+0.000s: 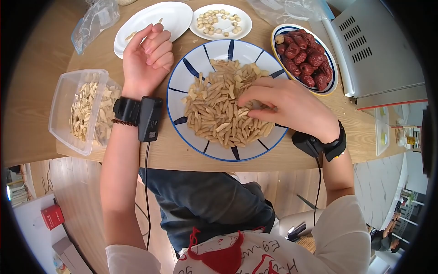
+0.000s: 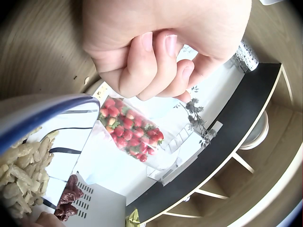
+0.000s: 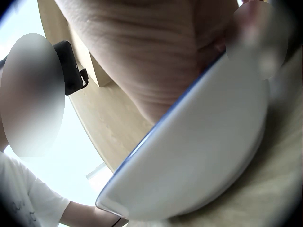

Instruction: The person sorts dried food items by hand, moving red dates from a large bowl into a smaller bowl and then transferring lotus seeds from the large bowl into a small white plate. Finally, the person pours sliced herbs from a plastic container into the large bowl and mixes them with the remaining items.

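Note:
A large blue-rimmed plate holds a heap of pale elongated pieces. The right hand reaches over its right side, thumb and fingertips apart among the pieces; a firm hold on any piece is not visible. Left of the plate, the left hand is raised with its palm up and fingers loosely curled, holding nothing visible, partly over a white oval plate. In the left wrist view the fingers of the left hand bend toward the palm. The right wrist view shows the plate's outer wall; the fingertips are hidden there.
At the left stands a clear plastic tub of flat pale slices. A small white plate of round cream-coloured pieces is at the back. Dark red dates fill a plate at the right, beside a grey vented appliance. Plastic bags lie behind.

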### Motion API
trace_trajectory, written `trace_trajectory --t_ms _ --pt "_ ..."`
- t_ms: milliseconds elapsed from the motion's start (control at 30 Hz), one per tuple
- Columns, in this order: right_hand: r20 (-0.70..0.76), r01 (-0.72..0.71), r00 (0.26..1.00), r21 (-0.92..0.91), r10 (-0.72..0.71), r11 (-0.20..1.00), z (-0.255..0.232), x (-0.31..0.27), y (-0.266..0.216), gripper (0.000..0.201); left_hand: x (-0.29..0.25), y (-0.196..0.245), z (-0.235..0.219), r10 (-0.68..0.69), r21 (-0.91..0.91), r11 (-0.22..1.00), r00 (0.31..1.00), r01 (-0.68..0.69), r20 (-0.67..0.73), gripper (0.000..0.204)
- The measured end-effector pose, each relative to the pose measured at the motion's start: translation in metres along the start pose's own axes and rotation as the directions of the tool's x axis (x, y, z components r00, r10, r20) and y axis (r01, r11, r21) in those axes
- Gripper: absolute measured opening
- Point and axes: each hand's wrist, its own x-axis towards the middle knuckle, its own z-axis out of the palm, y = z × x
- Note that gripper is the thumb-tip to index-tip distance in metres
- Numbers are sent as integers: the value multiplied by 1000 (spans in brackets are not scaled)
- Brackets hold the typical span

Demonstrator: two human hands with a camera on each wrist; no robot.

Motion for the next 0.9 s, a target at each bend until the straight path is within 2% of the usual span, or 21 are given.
trace_trajectory --t_ms 100,200,300,333,400,433,533,567,667,767,867,900 --pt "148 -87 985 4 85 996 -9 2 -7 15 1 -1 1 2 5 1000 1000 -2 -4 15" --pt "129 -34 991 17 32 999 -5 1 -2 14 1 -1 4 -6 -4 1000 1000 6 -18 13" --pt "148 -282 954 162 259 946 -10 2 -8 11 0 -1 4 -3 -2 1000 1000 3 -20 14" --pt "94 -257 966 344 239 903 -7 2 -4 12 0 -1 4 -1 0 1000 1000 1 -22 14" --pt "-24 -158 973 663 231 732 -2 4 3 13 0 -1 4 1 3 1000 1000 0 -26 14" --pt "127 -277 951 755 283 594 -14 1 2 14 1 -2 4 1 0 1000 1000 -1 -27 14" --pt "32 -44 996 988 89 146 -9 6 15 18 1 -2 4 4 1 1000 1000 -4 -26 14" --pt "8 -17 993 997 114 79 -9 6 10 22 1 -2 3 6 8 1000 1000 -5 -23 15" --pt "165 -148 958 985 236 -87 -15 6 13 19 1 -2 2 4 12 1000 1000 -4 -13 16" --pt "262 -206 920 956 290 -211 -11 10 26 20 0 -1 3 4 -21 1000 1000 -4 -20 14" --pt "179 -218 922 973 342 77 -16 8 21 22 1 -1 4 -1 -44 999 1000 0 -20 14" --pt "121 -248 918 919 378 307 -17 7 15 22 0 -1 4 -4 -48 999 1000 3 -18 14"
